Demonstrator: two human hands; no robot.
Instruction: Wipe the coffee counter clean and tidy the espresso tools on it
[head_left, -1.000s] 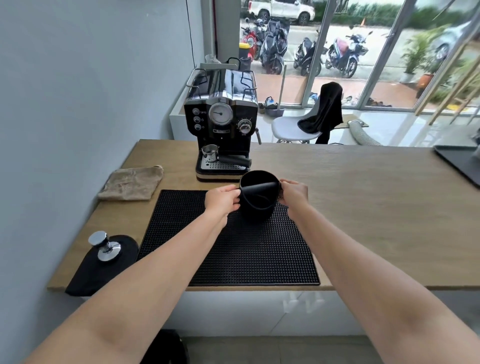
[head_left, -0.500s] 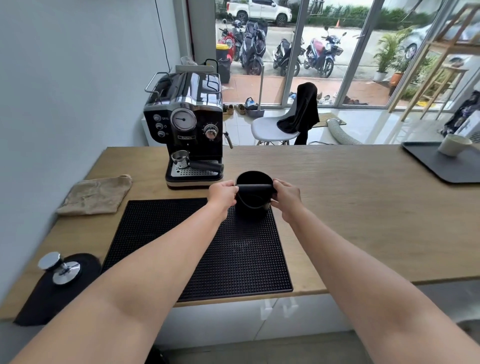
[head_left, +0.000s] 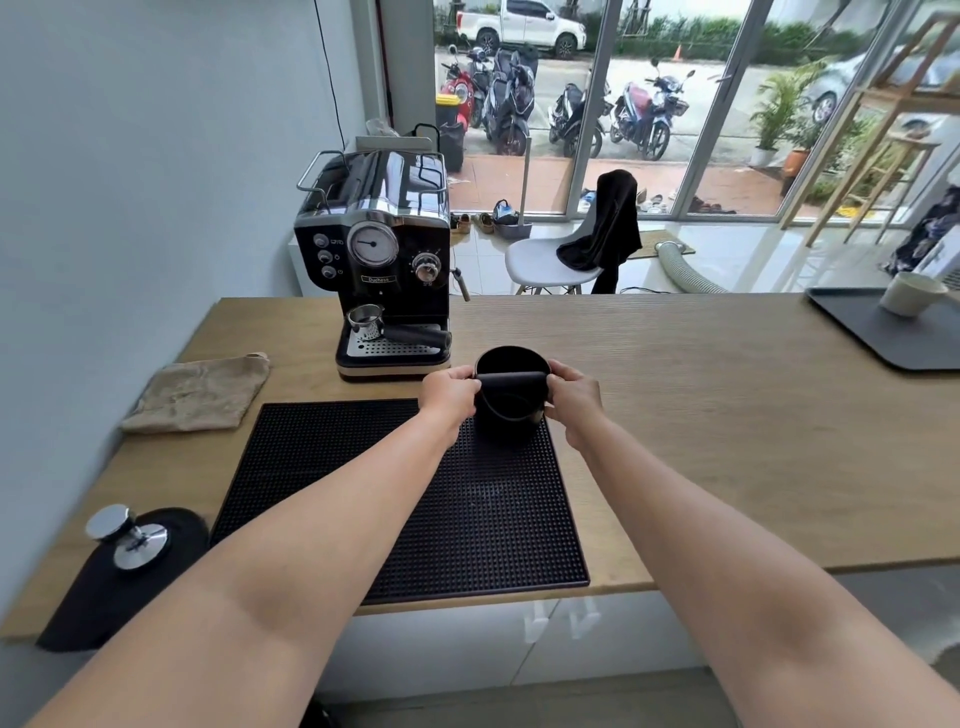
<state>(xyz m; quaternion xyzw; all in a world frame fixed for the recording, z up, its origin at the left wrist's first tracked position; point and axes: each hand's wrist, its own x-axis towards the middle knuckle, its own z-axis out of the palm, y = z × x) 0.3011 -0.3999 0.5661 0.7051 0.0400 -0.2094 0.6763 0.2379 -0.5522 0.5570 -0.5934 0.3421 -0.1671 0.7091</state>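
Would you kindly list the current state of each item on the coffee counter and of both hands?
knock box: upright on the mat's far right corner, gripped from both sides
left hand: closed on knock box
right hand: closed on knock box
black mat: flat
tamper: upright on dark pad
cloth: folded, untouched
portafilter: locked into the espresso machine

The espresso machine (head_left: 387, 260) bears a small front plate reading "Duchess"; no other text is legible.
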